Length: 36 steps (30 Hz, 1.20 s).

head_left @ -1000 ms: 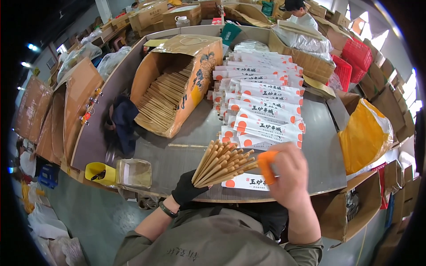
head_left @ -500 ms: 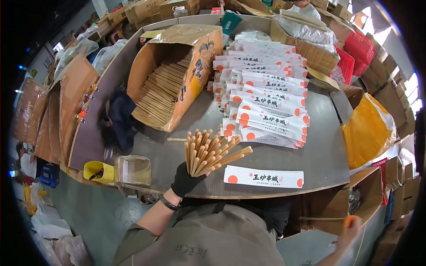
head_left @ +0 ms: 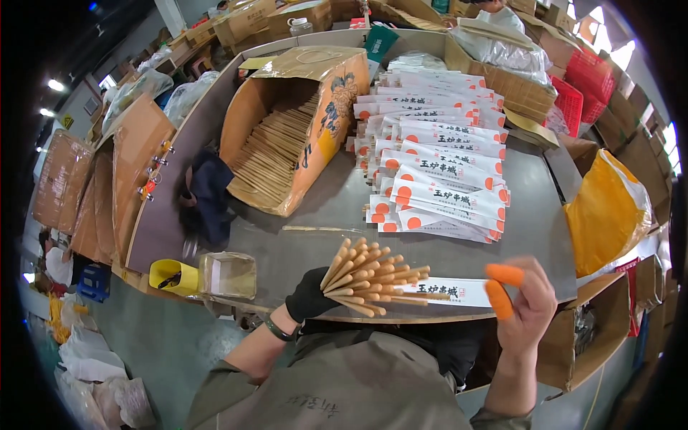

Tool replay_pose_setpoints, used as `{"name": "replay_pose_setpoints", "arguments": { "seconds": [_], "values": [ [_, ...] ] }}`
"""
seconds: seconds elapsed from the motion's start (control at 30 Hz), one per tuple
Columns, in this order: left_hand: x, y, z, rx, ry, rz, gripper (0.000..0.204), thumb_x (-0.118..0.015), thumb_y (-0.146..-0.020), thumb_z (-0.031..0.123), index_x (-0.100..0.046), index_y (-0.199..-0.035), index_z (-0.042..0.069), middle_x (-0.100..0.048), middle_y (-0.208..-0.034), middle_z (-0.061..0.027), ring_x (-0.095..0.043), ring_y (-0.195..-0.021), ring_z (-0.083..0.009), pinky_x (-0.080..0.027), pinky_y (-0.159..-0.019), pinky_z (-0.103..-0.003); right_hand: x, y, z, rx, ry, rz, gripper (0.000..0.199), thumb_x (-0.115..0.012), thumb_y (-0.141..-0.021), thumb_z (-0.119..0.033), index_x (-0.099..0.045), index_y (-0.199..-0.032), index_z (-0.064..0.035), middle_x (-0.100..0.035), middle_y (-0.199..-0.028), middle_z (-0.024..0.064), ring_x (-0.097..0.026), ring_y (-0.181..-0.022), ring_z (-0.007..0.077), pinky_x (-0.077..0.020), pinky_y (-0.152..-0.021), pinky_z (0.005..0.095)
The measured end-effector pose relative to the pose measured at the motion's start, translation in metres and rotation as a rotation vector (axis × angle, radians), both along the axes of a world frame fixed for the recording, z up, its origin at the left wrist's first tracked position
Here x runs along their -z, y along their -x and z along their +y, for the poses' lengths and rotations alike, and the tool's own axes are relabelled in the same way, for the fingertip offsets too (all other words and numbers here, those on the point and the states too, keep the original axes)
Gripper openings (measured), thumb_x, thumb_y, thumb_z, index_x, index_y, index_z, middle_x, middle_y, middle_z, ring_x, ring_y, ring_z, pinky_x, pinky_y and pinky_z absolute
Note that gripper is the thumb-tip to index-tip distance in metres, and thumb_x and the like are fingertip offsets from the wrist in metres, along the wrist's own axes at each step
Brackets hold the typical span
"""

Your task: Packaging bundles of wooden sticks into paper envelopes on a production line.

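Head view. A fanned bundle of wooden sticks (head_left: 369, 276) is held by the left hand (head_left: 309, 295), which is covered by a black glove; the grip is closed around the bundle's lower end, at the near edge of the grey tabletop (head_left: 315, 236). The stick tips point right, over a white paper sleeve (head_left: 448, 292) with orange dots that lies flat near the tabletop edge.

The right hand (head_left: 527, 308) is raised just right of that sleeve, with orange covers on two fingertips (head_left: 499, 299). Its grip is narrow and nothing is seen held in it.

Beyond the bundle, a stack of filled sleeves (head_left: 437, 165) is laid out in overlapping rows. To the left of it, an open cardboard box (head_left: 290, 129) holding more sticks lies on its side.
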<state>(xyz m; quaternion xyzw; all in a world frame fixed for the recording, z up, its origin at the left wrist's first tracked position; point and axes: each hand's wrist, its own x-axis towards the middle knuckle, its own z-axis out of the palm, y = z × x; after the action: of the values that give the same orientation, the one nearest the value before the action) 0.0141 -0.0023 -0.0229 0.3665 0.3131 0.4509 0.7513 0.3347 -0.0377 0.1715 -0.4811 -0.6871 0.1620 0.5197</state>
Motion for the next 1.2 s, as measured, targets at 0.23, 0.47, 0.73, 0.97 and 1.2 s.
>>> {"name": "replay_pose_setpoints", "arguments": {
  "seconds": [0.23,0.47,0.73,0.97,1.2],
  "values": [
    [-0.012,0.007,-0.011,0.258,-0.185,0.366,0.051,-0.079,-0.079,0.014,-0.059,-0.124,0.001,-0.067,-0.117,-0.0096,-0.062,-0.108,-0.0148,-0.05,-0.094,-0.032,-0.03,0.055,0.055,-0.524,-0.102,-0.243,0.03,-0.071,-0.072,0.008,-0.071,-0.1,-0.0021,-0.065,-0.085,0.008,-0.062,-0.074,0.0197,-0.0489,-0.063,0.03],
    [-0.02,0.005,-0.019,0.274,-0.205,0.395,0.054,-0.078,-0.079,0.012,-0.057,-0.127,0.001,-0.066,-0.12,-0.0099,-0.06,-0.111,-0.0139,-0.048,-0.096,-0.032,-0.029,0.061,0.056,-0.63,-0.187,-0.359,0.022,-0.07,-0.066,0.003,-0.064,-0.087,-0.0012,-0.065,-0.085,0.008,-0.063,-0.073,0.0241,-0.0502,-0.063,0.0334],
    [-0.034,0.007,-0.015,0.43,-0.326,0.624,0.051,-0.079,-0.079,0.017,-0.059,-0.123,0.001,-0.069,-0.114,-0.01,-0.062,-0.105,-0.0129,-0.048,-0.093,-0.03,-0.036,0.058,0.051,-0.638,-0.214,-0.631,0.03,-0.067,-0.069,-0.004,-0.064,-0.098,-0.0017,-0.063,-0.089,0.0062,-0.062,-0.074,0.0244,-0.0502,-0.063,0.0358],
    [-0.032,0.003,-0.009,0.464,-0.365,0.636,0.05,-0.079,-0.079,0.018,-0.06,-0.122,0.0,-0.069,-0.112,-0.0099,-0.063,-0.103,-0.0138,-0.048,-0.092,-0.031,-0.039,0.054,0.052,-0.566,-0.043,-0.544,0.048,-0.062,-0.071,0.006,-0.06,-0.118,-0.0007,-0.057,-0.087,0.012,-0.059,-0.081,0.0303,-0.0479,-0.068,0.0389],
    [-0.024,0.008,0.001,0.44,-0.325,0.659,0.057,-0.081,-0.076,0.022,-0.059,-0.125,0.002,-0.067,-0.116,-0.011,-0.062,-0.107,-0.0163,-0.048,-0.092,-0.032,-0.097,-0.051,-0.015,0.375,0.004,-0.239,0.049,-0.055,-0.092,-0.013,-0.048,-0.139,-0.0017,-0.051,-0.096,0.0002,-0.05,-0.09,0.0086,-0.038,-0.089,0.0213]
  ]
}}
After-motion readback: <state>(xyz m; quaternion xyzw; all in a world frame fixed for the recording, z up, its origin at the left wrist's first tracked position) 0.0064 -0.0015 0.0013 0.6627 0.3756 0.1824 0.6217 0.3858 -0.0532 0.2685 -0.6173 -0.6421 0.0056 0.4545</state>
